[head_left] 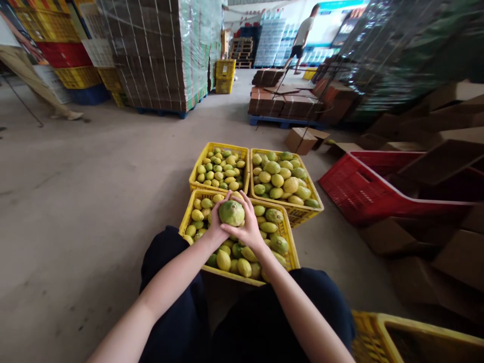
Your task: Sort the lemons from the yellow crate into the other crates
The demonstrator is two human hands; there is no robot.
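Both my hands are cupped round a large green-yellow lemon (232, 213), its blunt end towards me. My left hand (216, 222) wraps its left side and my right hand (249, 222) its right side. Just behind it shows a yellow lemon (237, 195); whether my fingers touch that one I cannot tell. Below my hands, between my knees, stands a yellow crate (184, 220) of mixed yellow and green lemons. Beyond it are a crate of smaller lemons (193, 171) at the left and a crate of larger ones (316, 194) at the right.
A red crate (340, 189) with cardboard in it lies tilted at my right, amid loose cardboard boxes (419, 282). Another yellow crate (378, 322) stands by my right knee. Wrapped pallet stacks (147, 55) stand farther off. One person (302, 38) walks at the back, another (30, 65) at the left.
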